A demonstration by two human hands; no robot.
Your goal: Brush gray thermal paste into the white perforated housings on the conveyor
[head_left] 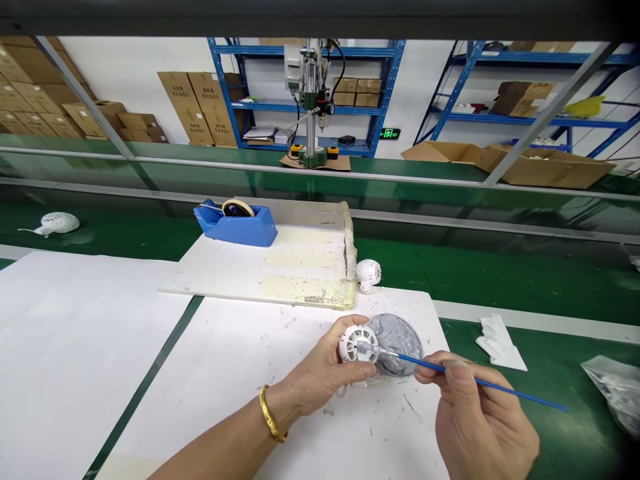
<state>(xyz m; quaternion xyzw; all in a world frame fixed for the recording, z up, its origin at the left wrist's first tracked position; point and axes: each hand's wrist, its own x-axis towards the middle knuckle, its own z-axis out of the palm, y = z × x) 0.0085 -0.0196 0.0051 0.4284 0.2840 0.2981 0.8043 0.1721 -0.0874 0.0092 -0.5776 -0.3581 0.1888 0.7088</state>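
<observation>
My left hand [327, 370] is wrapped round a small white round part [356, 341] with spoke-like openings in its face. Pinched in my right hand [475, 407] is a thin blue brush [520, 393], slanting up to the left. Its tip meets the face of the white part. Just behind the part lies a round dish of grey paste [397, 340], partly hidden by the part and the brush. Both hands are over white paper [295, 333] with grey specks.
A blue tape dispenser [240, 223] stands on a white board [300, 267]. Other white parts lie beside the board [369, 273] and at far left [59, 223]. A folded tissue [500, 343] and a plastic bag [617, 390] lie right. A metal rail [310, 175] crosses behind.
</observation>
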